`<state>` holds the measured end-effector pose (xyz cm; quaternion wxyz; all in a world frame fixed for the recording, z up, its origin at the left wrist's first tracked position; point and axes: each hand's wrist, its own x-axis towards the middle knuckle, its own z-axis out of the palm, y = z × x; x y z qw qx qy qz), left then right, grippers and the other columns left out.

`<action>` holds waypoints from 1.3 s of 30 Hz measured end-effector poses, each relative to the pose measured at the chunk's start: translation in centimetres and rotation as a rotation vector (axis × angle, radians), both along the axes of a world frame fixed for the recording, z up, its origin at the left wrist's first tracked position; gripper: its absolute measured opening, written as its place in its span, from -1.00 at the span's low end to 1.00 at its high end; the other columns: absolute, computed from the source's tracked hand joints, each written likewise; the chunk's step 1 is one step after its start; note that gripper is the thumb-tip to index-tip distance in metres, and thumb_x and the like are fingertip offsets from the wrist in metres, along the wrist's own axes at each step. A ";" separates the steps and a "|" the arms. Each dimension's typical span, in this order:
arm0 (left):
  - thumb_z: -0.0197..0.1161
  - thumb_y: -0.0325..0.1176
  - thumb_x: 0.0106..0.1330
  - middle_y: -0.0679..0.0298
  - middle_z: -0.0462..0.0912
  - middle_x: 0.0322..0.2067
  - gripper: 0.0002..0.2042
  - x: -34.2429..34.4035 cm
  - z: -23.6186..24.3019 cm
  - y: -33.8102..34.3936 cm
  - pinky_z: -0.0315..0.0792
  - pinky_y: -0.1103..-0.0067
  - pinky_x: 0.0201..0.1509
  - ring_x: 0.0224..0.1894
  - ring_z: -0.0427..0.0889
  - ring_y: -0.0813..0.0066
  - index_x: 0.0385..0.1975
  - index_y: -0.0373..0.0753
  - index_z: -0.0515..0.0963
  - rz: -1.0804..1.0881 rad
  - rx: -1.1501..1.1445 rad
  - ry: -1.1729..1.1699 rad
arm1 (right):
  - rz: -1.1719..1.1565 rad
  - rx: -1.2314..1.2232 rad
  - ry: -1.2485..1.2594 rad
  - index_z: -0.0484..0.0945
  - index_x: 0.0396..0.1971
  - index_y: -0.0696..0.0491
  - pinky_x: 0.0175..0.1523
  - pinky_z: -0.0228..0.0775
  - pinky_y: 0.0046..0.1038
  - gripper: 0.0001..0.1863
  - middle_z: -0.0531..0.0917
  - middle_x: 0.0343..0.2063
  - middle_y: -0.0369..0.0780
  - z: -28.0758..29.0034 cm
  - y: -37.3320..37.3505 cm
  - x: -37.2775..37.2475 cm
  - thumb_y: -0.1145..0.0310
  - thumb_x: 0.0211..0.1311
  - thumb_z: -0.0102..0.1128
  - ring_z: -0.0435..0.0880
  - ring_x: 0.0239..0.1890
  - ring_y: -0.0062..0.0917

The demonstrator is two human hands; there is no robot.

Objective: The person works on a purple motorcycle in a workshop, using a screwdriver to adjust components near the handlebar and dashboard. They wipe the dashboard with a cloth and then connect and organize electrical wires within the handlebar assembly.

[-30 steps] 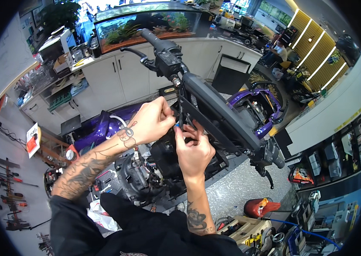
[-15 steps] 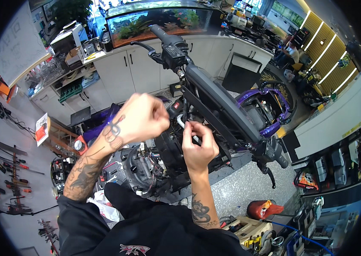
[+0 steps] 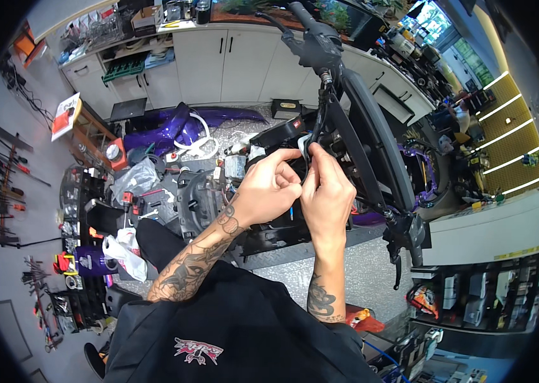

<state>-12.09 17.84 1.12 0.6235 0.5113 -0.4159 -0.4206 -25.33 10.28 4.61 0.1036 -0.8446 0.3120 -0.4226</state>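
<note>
In a workshop, we see a person in a black T-shirt [image 3: 244, 313] w/ both tattooed forearms reaching up to a scooter's handlebar assembly, hands meeting at a black cable bundle [image 3: 323, 115] that runs down from the bar. The R hand [image 3: 327, 188] is pinched shut on a pale strip [image 3: 303, 145], its fingertips right at the cables; the strip lies at the lower part of the bundle, b/w the two hands' fingers. The L hand [image 3: 273, 182] sits just beside it, fingers curled and index reaching to the strip's edge (we can't tell if it grips anything, as the other hand partly hides the fingertips). Above, the handlebar grip [image 3: 303, 14] points away, w/ a brake lever [image 3: 274, 21] and switch housing [image 3: 320, 46] alongside; a long dark front cover [image 3: 381, 127] slants down to the R of the hands, and the opp. grip [image 3: 415, 236] w/ its lever [image 3: 398, 273] hangs at its lower end. On the floor to the L, we spot a glossy purple body panel [image 3: 158, 134], a white looped tube [image 3: 200, 153] against it, a clear plastic bag [image 3: 139, 177], a red-and-black power drill [image 3: 130, 201] and a white bag [image 3: 121, 254]. White cabinets [image 3: 199, 64] line the far side, hand tools [image 3: 8, 188] hang on the L wall, and in the R bkgd another person [image 3: 461, 113] sits near yellow wall panels [image 3: 512, 127] w/ strip lights.
</note>
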 end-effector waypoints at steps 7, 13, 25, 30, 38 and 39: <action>0.37 -0.48 0.46 0.18 0.79 -0.10 -0.54 -0.4 1.2 -0.6 0.64 0.57 0.06 -0.05 0.77 0.54 0.31 -0.48 0.51 0.134 0.081 -0.021 | 0.191 -0.157 0.133 0.59 0.33 0.09 0.04 0.74 -0.20 -0.39 0.73 0.23 -0.06 1.5 -1.2 -0.6 0.70 0.24 0.25 0.85 -0.04 -0.10; 0.29 -0.49 0.44 -0.03 0.82 -0.36 -0.79 -2.5 1.7 -0.3 0.68 0.45 -0.20 -0.34 0.87 0.21 -0.05 -0.47 0.72 0.433 -0.166 -0.520 | 0.073 0.047 0.465 0.34 0.52 0.15 0.06 0.71 -0.16 -0.29 0.74 0.19 0.01 2.7 -1.1 -0.6 0.60 0.34 0.16 0.85 -0.03 -0.07; 0.43 -0.45 0.31 0.18 0.70 -0.28 -0.85 -0.2 -1.6 -1.1 0.64 0.27 -0.14 -0.22 0.71 0.09 -0.16 -0.22 0.83 0.527 -0.152 -0.983 | 0.183 0.039 0.303 0.40 0.45 0.14 0.27 0.65 -0.24 -0.39 0.75 0.26 -0.12 1.5 -1.9 -2.5 0.71 0.40 0.09 0.78 0.22 -0.15; 0.41 -0.45 0.36 0.06 0.78 -0.25 -0.88 5.1 -1.8 -3.3 0.66 0.26 -0.02 -0.13 0.80 0.05 -0.18 -0.32 0.76 0.193 -0.100 -0.798 | 0.175 -0.017 0.065 0.64 0.28 0.10 0.11 0.67 -0.26 -0.50 0.83 0.02 -0.04 0.0 -2.2 -2.4 0.67 0.34 0.21 0.87 -0.01 -0.19; 0.30 -0.40 0.49 0.08 0.71 -0.20 -0.85 7.4 -1.8 -0.9 0.66 0.20 -0.01 -0.09 0.77 -0.03 -0.04 -0.25 0.69 0.063 0.095 -1.133 | 0.177 -0.149 0.139 0.68 0.19 0.19 0.07 0.70 -0.35 -0.56 0.85 -0.01 -0.07 -1.2 -2.9 -3.0 0.75 0.35 0.17 0.89 -0.02 -0.24; 0.31 -0.40 0.48 0.09 0.71 -0.21 -0.85 7.6 -1.6 -0.7 0.66 0.21 -0.02 -0.09 0.77 -0.05 -0.04 -0.24 0.69 0.115 0.065 -1.132 | 0.178 -0.172 0.126 0.69 0.18 0.19 0.05 0.70 -0.36 -0.56 0.85 -0.02 -0.08 -1.4 -3.0 -2.9 0.75 0.35 0.17 0.88 -0.04 -0.25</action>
